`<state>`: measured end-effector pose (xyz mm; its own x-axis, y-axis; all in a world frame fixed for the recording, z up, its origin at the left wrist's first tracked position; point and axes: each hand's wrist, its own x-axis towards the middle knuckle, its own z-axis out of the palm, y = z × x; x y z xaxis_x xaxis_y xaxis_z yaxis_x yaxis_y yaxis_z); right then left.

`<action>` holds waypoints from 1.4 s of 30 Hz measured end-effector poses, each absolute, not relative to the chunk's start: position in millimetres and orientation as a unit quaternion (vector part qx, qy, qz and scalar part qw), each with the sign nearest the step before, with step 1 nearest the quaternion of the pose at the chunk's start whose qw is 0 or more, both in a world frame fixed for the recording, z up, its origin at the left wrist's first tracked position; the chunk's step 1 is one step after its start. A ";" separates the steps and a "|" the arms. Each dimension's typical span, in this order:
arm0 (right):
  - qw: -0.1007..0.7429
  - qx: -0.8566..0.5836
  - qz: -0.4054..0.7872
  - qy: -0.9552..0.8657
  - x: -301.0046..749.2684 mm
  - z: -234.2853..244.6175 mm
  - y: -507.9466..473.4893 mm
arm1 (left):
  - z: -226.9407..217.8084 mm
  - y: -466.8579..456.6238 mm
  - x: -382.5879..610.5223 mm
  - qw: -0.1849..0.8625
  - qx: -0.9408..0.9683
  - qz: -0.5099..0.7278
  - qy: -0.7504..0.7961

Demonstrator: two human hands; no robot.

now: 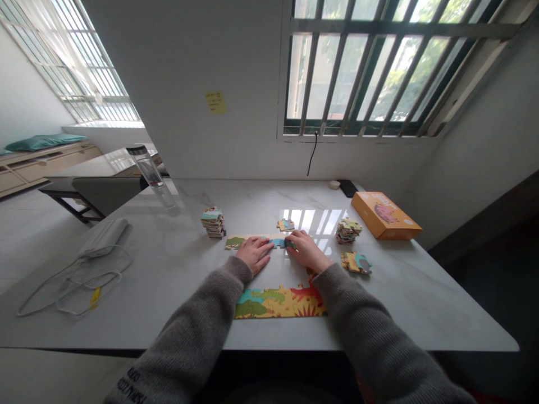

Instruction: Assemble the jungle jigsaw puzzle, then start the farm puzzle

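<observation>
My left hand [254, 252] lies flat with fingers stretched out on a joined strip of puzzle pieces [234, 242] at the table's middle. My right hand [306, 251] presses its fingertips on a blue puzzle piece [279, 243] at the strip's right end, next to the left hand's fingers. A finished colourful puzzle row [278, 302] lies near the front edge, between my grey sleeves. Two stacks of loose pieces stand to either side, the left stack [214, 222] and the right stack [347, 230].
An orange puzzle box [384, 215] sits at the right back. Small joined pieces [356, 262] and a loose piece [286, 225] lie near my hands. A clear water bottle [150, 171], a white power bank [104, 237] with coiled cable [71, 286] occupy the left.
</observation>
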<state>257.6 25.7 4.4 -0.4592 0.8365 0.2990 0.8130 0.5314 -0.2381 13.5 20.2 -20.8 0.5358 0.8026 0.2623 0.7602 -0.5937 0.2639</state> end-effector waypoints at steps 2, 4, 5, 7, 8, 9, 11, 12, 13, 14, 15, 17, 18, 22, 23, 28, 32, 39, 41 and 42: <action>0.191 -0.485 0.029 -0.853 257.2 3.2 26.4 | -21.8 20.6 13.3 0.053 0.876 0.183 0.443; 0.191 -0.487 0.029 -0.852 257.1 2.9 27.2 | -21.9 20.8 13.2 0.050 0.877 0.185 0.441; 0.191 -0.488 0.029 -0.851 257.2 3.0 27.5 | -21.5 20.8 13.1 0.050 0.876 0.183 0.442; 0.191 -0.490 0.030 -0.850 257.4 3.7 27.9 | -20.2 20.6 13.2 0.053 0.876 0.177 0.445; 0.192 -0.490 0.031 -0.850 257.5 4.1 27.9 | -19.6 20.5 13.1 0.056 0.876 0.174 0.446; 0.192 -0.490 0.031 -0.850 257.7 4.5 28.0 | -19.2 20.5 13.0 0.058 0.876 0.172 0.446; 0.191 -0.489 0.031 -0.850 257.9 4.8 28.2 | -19.2 20.8 12.5 0.061 0.878 0.172 0.443; 0.190 -0.489 0.030 -0.851 258.0 4.7 28.4 | -19.7 21.2 12.1 0.061 0.879 0.175 0.440; 0.189 -0.489 0.029 -0.851 258.1 4.6 28.6 | -20.4 21.6 11.6 0.060 0.880 0.178 0.436; 0.187 -0.490 0.028 -0.851 258.0 4.5 28.8 | -21.2 22.1 11.1 0.059 0.881 0.181 0.433; 0.185 -0.491 0.028 -0.851 257.9 4.4 29.0 | -21.9 22.6 10.7 0.059 0.882 0.184 0.431; 0.181 -0.494 0.027 -0.850 257.4 4.7 29.1 | -22.6 23.3 10.1 0.063 0.882 0.187 0.427; 0.179 -0.494 0.027 -0.850 257.0 5.1 29.0 | -22.6 23.4 10.0 0.066 0.882 0.188 0.426; 0.167 -0.493 0.018 -0.854 255.4 8.5 26.2 | -20.2 21.5 11.3 0.069 0.881 0.184 0.430; 0.163 -0.491 0.015 -0.856 255.1 9.5 25.0 | -19.3 20.5 12.1 0.065 0.881 0.177 0.433; 0.143 -0.476 0.004 -0.868 255.0 13.1 18.5 | -17.1 15.1 16.2 0.051 0.884 0.150 0.441; 0.123 -0.466 -0.008 -0.876 255.1 11.7 16.6 | -18.7 11.8 19.4 0.039 0.882 0.147 0.445; 0.114 -0.475 -0.003 -0.873 254.0 11.9 15.4 | -17.4 8.9 29.1 0.016 0.891 0.143 0.431; 0.110 -0.479 0.005 -0.871 253.5 14.2 13.7 | -15.9 8.4 31.2 0.013 0.892 0.138 0.430; 0.108 -0.480 0.008 -0.871 253.2 15.5 12.7 | -15.0 8.5 31.4 0.012 0.892 0.136 0.430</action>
<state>253.2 12.7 15.5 -0.5159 0.8374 0.1806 0.8339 0.5392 -0.1179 31.4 8.5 -15.0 0.5934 0.7707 0.2323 0.7643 -0.6300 0.1379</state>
